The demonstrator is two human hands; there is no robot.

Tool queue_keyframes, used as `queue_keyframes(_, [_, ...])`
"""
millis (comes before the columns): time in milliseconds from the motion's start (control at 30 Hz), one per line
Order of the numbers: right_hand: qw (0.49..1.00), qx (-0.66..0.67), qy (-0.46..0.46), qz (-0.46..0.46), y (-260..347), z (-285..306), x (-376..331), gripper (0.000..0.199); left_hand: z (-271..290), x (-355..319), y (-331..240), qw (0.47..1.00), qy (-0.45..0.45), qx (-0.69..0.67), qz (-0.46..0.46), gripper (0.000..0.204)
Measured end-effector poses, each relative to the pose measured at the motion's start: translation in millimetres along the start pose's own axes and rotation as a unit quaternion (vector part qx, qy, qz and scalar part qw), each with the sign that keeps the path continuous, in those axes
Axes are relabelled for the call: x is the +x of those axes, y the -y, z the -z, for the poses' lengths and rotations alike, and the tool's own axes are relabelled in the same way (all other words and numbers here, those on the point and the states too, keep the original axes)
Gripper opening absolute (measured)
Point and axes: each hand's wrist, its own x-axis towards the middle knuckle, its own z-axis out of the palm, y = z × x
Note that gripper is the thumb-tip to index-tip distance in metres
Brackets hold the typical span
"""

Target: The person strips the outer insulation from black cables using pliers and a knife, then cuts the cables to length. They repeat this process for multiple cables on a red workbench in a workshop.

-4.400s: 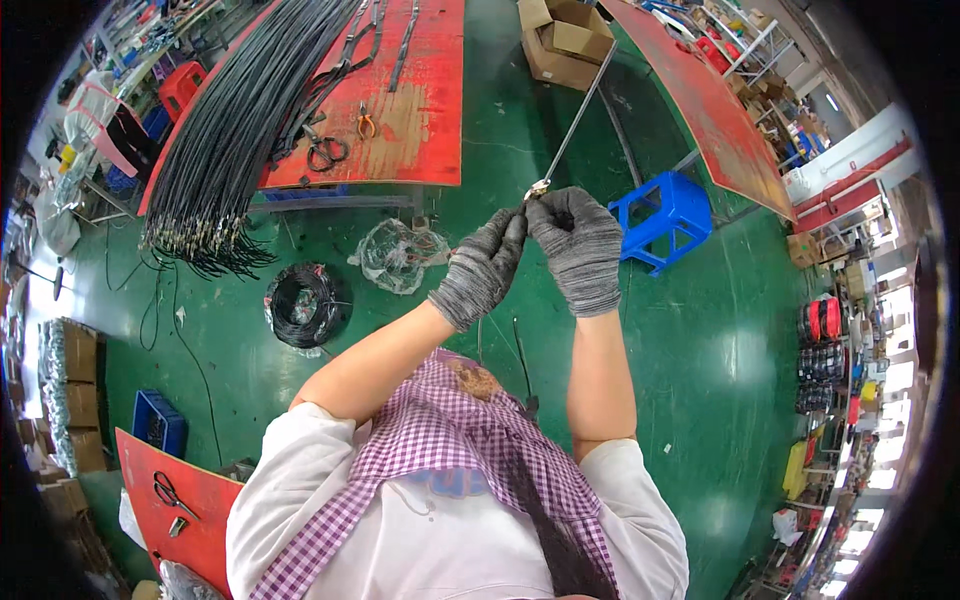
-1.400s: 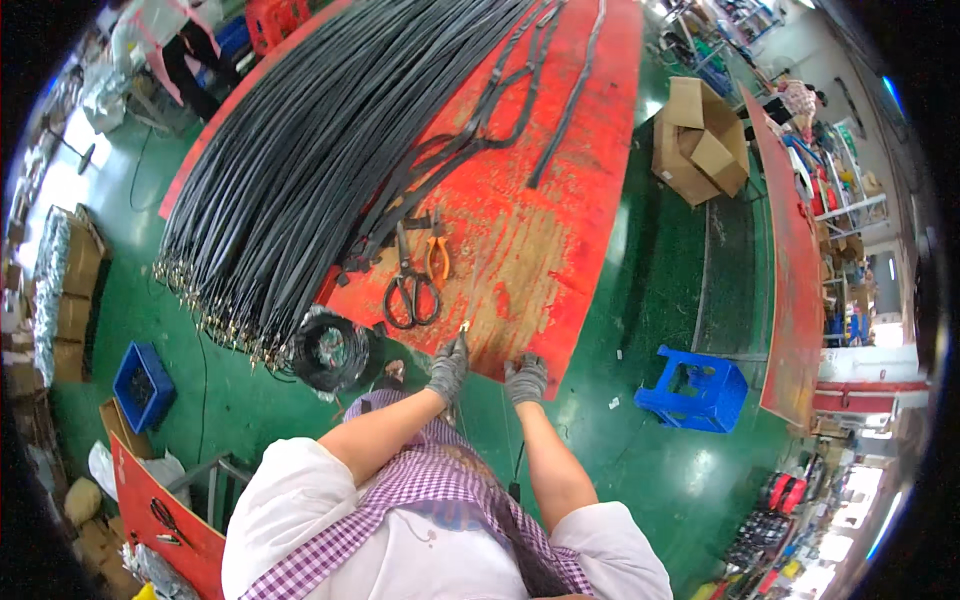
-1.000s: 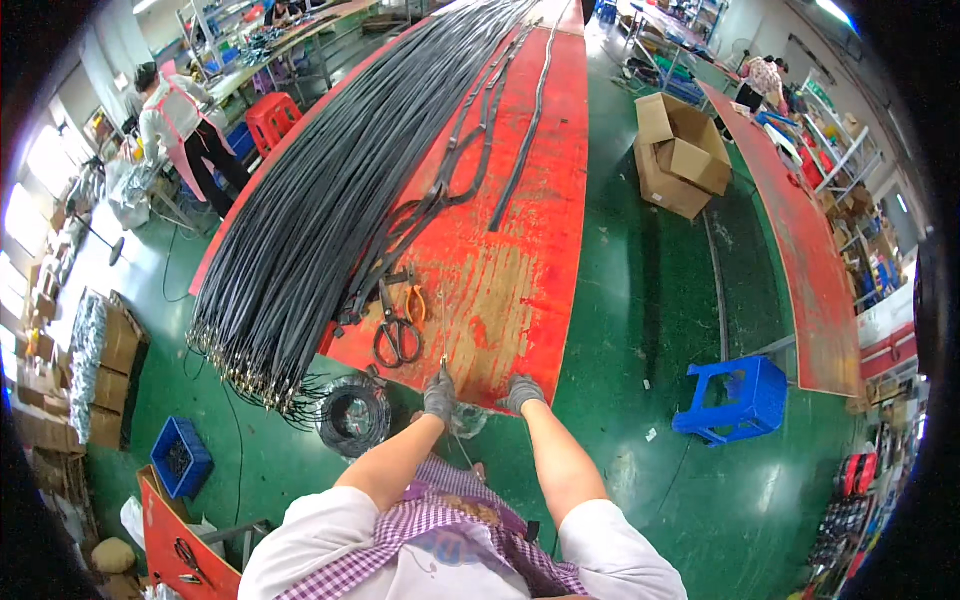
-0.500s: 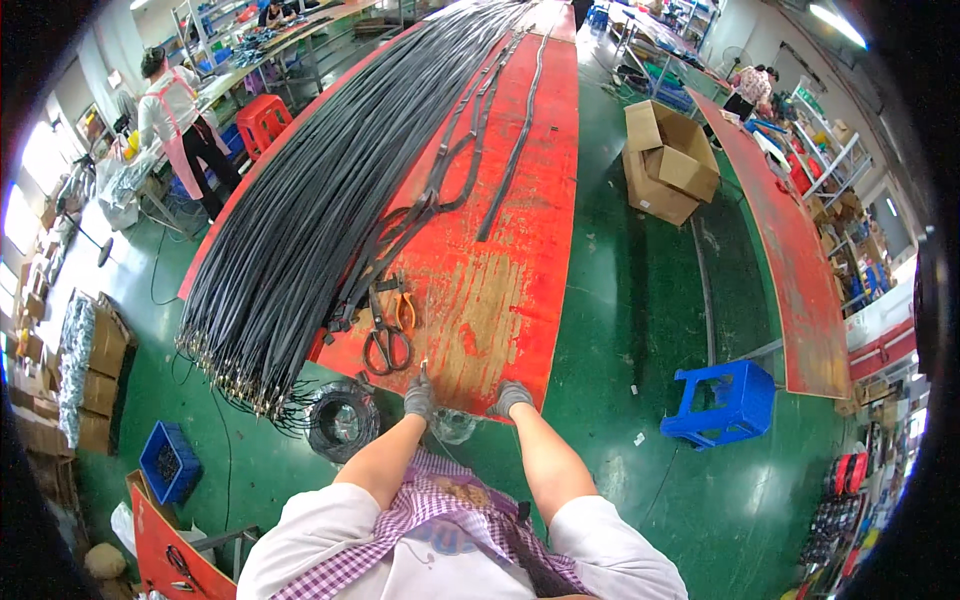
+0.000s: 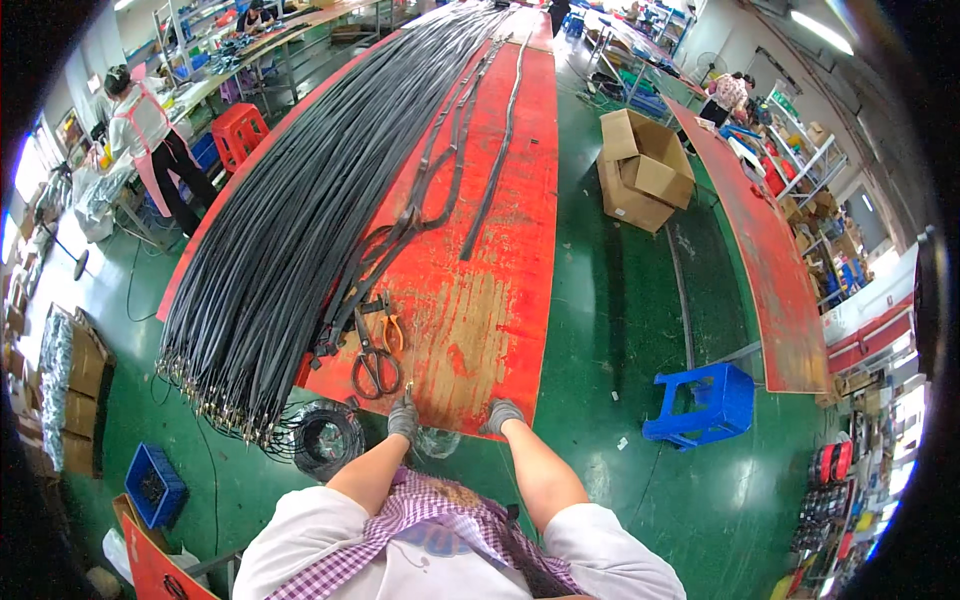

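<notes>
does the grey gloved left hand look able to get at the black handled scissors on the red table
Probably yes: the grey gloved left hand is near the black handled scissors, with nothing visible between them. It seems to pinch a small metal piece, though, so may need freeing first.

I see glossy green floor [image 5: 610, 510] spreading around the long red bench [image 5: 520, 200], whose near end is worn through to brown. Right of the long bench, I have a blue plastic stool [image 5: 727, 398], then a second red bench [image 5: 750, 235], shelving [image 5: 812, 165] beyond it, and a white wall [image 5: 868, 314] banded in red. Just left of the long bench stands a red stool [image 5: 238, 137], with bright windows [image 5: 32, 163] farther out. A tube light [image 5: 822, 32] glows high to the long bench's right.
</notes>
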Motion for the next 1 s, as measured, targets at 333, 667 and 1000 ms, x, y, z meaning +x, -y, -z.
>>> queue_keyframes(333, [0.999,-0.011,-0.022,0.025,-8.0,-19.1,16.7,0.064,-7.1,7.0,12.4,0.998,0.031,-0.043,0.024,0.037])
queue_keyframes(667, [1.000,0.010,-0.010,0.004,-5.1,-10.8,9.4,0.067,10.2,-2.9,-9.7,0.996,0.060,-0.052,0.047,0.043])
queue_keyframes(1000, [1.000,-0.007,-0.007,0.004,-3.2,-11.3,13.4,0.065,-3.9,5.1,6.6,0.998,0.001,-0.053,0.023,0.032])
